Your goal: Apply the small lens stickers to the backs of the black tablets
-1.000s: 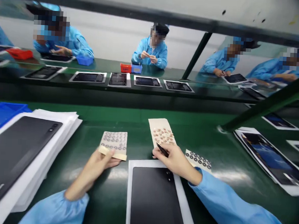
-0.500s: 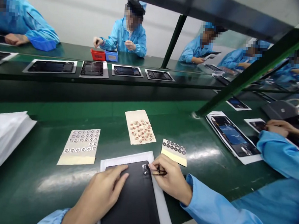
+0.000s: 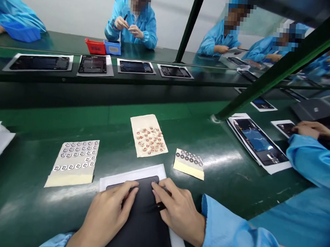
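My left grip (image 3: 106, 215) lies open on the black tablet (image 3: 139, 226). My right grip (image 3: 179, 213) sits beside it, narrowed on tweezers (image 3: 161, 206), their tips hidden. Ahead, three sticker sheets (image 3: 149, 135) lie on the green worktop (image 3: 17, 204).

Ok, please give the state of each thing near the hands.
Black tablet: flat, under both hands
Left hand: open, resting on it
Right hand: closed on black tweezers
Silver ring sheet: full of rings, on belt
Red ring sheet: carrying scattered rings
Dark ring sheet: rings on upper part
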{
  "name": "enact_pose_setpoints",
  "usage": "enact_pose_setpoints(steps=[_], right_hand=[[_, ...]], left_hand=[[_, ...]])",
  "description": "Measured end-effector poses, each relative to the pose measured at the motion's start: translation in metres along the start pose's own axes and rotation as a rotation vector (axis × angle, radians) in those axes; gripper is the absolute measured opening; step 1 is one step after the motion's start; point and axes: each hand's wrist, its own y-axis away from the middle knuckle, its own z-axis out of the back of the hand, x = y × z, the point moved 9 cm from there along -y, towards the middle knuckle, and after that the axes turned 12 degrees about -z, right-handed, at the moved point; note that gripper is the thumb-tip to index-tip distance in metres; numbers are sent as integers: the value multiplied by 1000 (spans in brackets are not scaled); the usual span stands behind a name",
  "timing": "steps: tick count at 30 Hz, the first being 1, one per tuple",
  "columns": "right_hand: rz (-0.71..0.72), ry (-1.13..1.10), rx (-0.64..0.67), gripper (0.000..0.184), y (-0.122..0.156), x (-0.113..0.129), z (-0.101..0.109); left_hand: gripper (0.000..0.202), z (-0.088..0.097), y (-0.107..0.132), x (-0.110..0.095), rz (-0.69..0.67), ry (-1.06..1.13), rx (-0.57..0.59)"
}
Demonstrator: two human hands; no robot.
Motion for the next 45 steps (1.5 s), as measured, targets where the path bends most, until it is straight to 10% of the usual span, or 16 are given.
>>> enact_pose_setpoints(steps=[14,19,23,31,45], right_hand=[[120,202,18,34,-15,6,2],[48,-246,21,27,-19,-20,9],[-291,-649,-55,33,-27,-64,19],[-655,-1059,432,55,-29,-47,-27],[-564,-1139,475,44,-29,-34,-25]], left_hand=[[32,12,-2,5,-81,-149,-112],[29,1,-18,11,-73,-233,18],[25,1,-26,8,-98,-28,45],[12,11,-21,7,-98,19,11],[11,3,-21,10,-108,101,-11]])
